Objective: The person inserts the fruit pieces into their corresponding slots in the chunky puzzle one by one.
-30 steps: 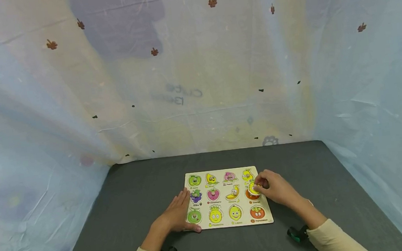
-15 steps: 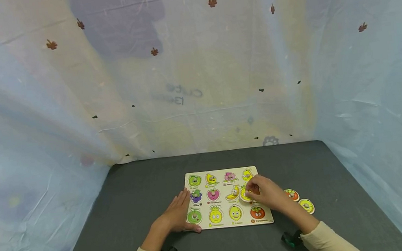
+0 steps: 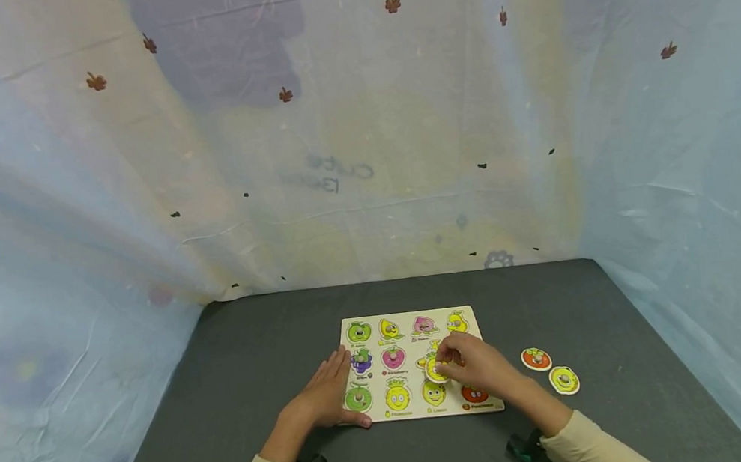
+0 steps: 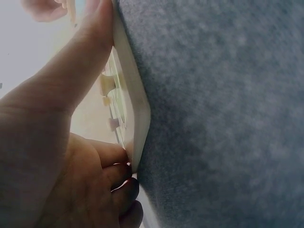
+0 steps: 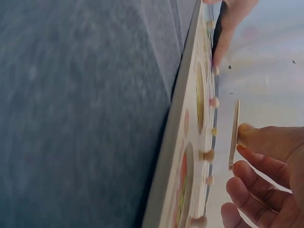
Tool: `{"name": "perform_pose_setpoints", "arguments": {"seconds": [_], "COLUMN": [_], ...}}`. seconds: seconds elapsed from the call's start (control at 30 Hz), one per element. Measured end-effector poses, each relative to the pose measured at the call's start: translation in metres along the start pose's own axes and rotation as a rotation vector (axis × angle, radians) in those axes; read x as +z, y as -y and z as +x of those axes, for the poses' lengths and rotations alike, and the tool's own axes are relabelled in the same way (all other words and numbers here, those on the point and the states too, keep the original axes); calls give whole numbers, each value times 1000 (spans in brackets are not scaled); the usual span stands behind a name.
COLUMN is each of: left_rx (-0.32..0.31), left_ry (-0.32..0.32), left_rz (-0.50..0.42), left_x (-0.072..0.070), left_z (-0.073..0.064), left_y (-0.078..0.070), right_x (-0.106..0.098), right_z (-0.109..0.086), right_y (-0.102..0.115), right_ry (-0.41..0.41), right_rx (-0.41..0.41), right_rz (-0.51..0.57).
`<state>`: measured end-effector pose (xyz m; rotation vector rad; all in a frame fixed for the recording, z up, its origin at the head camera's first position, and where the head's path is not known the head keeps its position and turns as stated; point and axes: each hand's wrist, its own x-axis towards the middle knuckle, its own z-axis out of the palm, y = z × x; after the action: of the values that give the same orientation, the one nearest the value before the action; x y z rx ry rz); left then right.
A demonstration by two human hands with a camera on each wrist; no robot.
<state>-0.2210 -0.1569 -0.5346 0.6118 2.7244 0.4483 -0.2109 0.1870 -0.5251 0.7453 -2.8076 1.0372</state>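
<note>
A pale wooden fruit puzzle board [image 3: 415, 401] lies on the dark table, with knobbed fruit pieces and printed recesses in rows. My left hand [image 3: 326, 391] rests along its left edge, fingers extended and thumb at the near corner. In the left wrist view, the fingertips touch the board's edge [image 4: 134, 99]. Between thumb and fingers, my right hand [image 3: 475, 361] pinches a yellow fruit puzzle piece [image 3: 435, 369] by its knob. The right wrist view shows that piece [image 5: 234, 137] edge-on, held apart from the board. Its exact fruit is partly hidden by the fingers.
Right of the board lie two loose pieces: a red-orange one [image 3: 536, 359] and a yellow-green one [image 3: 565, 381]. The dark tabletop [image 3: 273, 331] is bounded by a hanging patterned sheet [image 3: 370, 231] at the back and sides.
My right hand has carried the yellow piece leftward and nearer, from the board's right side to over its middle. The two loose pieces have come into sight. My left hand stays put.
</note>
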Motion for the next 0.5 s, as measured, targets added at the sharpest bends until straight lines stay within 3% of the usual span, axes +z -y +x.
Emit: {"name": "perform_pose_setpoints", "arguments": {"seconds": [0.5], "left_rx": [-7], "left_ry": [10], "left_rz": [-2], "left_x": [-1], "left_z": [0], "left_y": [-1], "right_x": [17], "right_z": [7], "right_y": [20], "right_ry": [56], "right_rx": [4], "right_rz": [-10]}}
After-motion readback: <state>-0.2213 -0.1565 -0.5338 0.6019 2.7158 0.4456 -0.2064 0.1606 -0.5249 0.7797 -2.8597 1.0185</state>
